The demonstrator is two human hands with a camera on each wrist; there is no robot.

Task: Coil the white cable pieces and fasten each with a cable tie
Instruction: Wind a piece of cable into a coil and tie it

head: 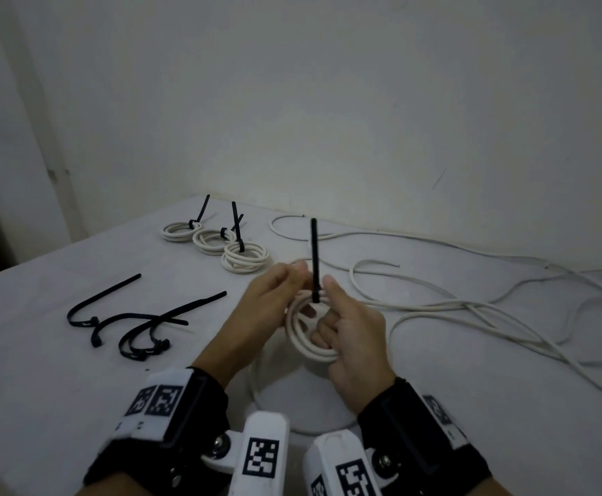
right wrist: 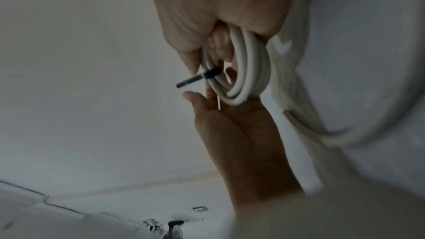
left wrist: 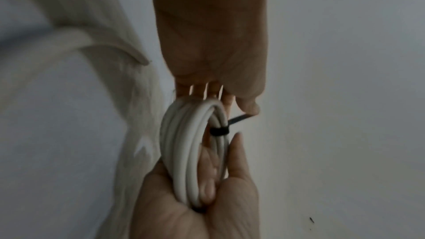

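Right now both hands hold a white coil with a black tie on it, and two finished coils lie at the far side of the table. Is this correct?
Not quite: the head view shows three finished coils at the far side, not two. The rest stands: both the left hand and the right hand hold the white coil with its black tie.

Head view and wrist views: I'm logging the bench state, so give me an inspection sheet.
Surface: table, pale cover.
Job's things: held coil with black cable tie upright; three tied coils at back.
Clutter: spare cable ties lying loose at left.
Grippers: left hand and right hand both grip the coil.
Cables: loose white cable sprawls at right.
Surroundings: bare wall.
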